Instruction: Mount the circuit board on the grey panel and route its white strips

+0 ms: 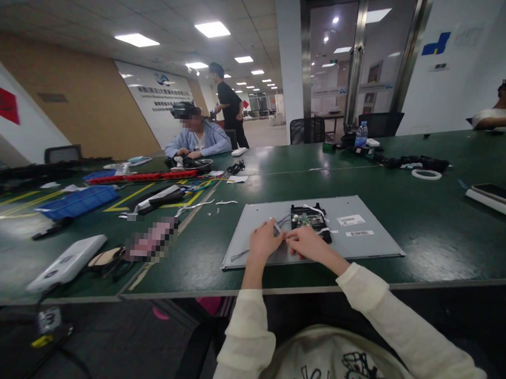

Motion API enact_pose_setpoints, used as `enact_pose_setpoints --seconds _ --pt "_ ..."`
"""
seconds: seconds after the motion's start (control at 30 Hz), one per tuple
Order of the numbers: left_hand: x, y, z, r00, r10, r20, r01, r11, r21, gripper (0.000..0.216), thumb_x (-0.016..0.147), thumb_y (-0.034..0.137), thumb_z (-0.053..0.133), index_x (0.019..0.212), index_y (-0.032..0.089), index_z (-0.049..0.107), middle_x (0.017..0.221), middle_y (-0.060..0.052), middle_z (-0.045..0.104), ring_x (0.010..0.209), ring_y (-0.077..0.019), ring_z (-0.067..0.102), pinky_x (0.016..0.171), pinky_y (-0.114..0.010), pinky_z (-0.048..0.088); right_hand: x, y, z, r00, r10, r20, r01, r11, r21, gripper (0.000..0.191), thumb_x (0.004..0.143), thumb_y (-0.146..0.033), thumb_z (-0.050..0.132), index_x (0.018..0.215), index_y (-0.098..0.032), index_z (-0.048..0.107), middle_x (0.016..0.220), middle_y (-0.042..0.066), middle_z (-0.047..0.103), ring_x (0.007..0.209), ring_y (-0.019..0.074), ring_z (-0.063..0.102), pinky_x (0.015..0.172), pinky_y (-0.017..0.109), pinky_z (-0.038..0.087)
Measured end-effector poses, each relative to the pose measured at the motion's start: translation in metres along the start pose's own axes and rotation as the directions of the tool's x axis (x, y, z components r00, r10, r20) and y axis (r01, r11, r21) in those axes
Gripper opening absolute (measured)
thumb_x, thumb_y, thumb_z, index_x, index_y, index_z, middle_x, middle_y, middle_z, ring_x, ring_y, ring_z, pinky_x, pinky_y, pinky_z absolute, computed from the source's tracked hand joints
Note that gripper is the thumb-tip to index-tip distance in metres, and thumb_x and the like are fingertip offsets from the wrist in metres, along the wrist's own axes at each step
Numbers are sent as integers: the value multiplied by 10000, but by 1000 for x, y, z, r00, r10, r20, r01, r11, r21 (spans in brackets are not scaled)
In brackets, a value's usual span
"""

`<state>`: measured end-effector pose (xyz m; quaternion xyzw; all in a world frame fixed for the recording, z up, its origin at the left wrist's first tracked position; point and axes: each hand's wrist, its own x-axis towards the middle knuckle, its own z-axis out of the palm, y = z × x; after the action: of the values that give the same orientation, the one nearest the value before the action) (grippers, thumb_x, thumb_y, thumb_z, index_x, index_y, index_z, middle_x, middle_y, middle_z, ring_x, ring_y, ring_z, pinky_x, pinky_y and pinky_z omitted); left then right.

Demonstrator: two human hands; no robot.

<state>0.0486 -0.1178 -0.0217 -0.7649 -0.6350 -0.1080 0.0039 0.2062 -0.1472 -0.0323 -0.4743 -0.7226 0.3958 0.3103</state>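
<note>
From my remote seat I take the metal-backed panel (343, 244) as my landmark; it lies flat on the green worktop (446, 222), near the front edge. Well to its left is a white oblong device (69, 262), with a blue plastic bin (80, 200) behind that. Closer to the panel's left side lies a pink item (152, 238), blurred by pixelation. Beyond the panel, to the left, a seated person (200, 135) in a light blue top bends over dark gear. A thin grey cable (239, 256) rests on the panel's left part. My left hand (267, 241) is over the panel's front half, fingers bent, tips close to a small pale piece; I cannot tell whether they pinch it. My right hand (307, 243) meets it there, fingers curled in, their grip unclear to me. Just behind it, on the panel, sits a green circuit board (307, 220) in a black bracket (327, 237). Beyond the panel, to the right, stand a water bottle (361, 136) and, farther right, a flat white ring (426, 174).
</note>
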Motion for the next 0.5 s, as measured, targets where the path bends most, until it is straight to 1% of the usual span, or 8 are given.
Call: enact_pose_setpoints --seconds 0.03,0.1,0.17,0.23,0.3,0.4,0.5 --pt "-1 -1 1 1000 10 12 -9 1000 -9 500 877 422 511 1306 172 455 1264 -159 595 1238 -256 511 991 -365 381 -8 -1 4 997 -45 -64 39 994 -98 253 852 -200 478 950 -127 700 682 55 664 508 128 577 530 238 454" --pt "-2 -3 3 999 29 46 -28 999 -27 586 871 462 514 1359 156 407 1365 -172 520 1330 -266 413 1056 -399 327 -24 -2 13 967 -167 -191 102 945 -311 279 864 -191 480 1039 -141 690 837 89 680 722 177 632 691 285 495" --pt "-2 -5 4 995 44 92 -41 998 -38 651 870 505 499 1404 161 360 1453 -160 427 1385 -280 328 1097 -448 274 -38 -2 21 931 -275 -242 143 880 -452 295 874 -177 472 1090 -138 669 994 115 657 918 213 610 837 331 484" --pt "-2 -7 5 990 60 127 -56 998 -37 672 874 540 471 1429 188 336 1506 -129 349 1408 -291 278 1114 -486 240 -49 -2 26 912 -348 -218 191 829 -525 305 881 -176 475 1132 -129 641 1092 125 621 1028 231 564 923 370 460" --pt "0 -9 6 986 77 151 -74 997 -29 677 874 558 454 1442 210 328 1528 -105 308 1415 -299 258 1118 -507 226 -56 -3 28 903 -394 -173 239 794 -559 321 878 -189 504 1173 -128 617 1162 126 593 1088 241 524 969 404 441" --pt "1 -10 7 981 92 169 -90 996 -23 702 866 572 452 1457 219 311 1536 -96 290 1415 -310 256 1114 -524 227 -59 -3 27 899 -415 -139 265 769 -581 346 879 -208 524 1210 -136 594 1225 120 564 1119 248 497 986 427 436" --pt "-1 -11 7 984 104 146 -102 995 -21 695 879 566 436 1467 224 295 1537 -93 288 1415 -310 254 1114 -528 222 -59 -3 27 901 -412 -137 261 766 -588 354 885 -208 515 1227 -144 583 1239 116 554 1129 250 491 985 431 438"
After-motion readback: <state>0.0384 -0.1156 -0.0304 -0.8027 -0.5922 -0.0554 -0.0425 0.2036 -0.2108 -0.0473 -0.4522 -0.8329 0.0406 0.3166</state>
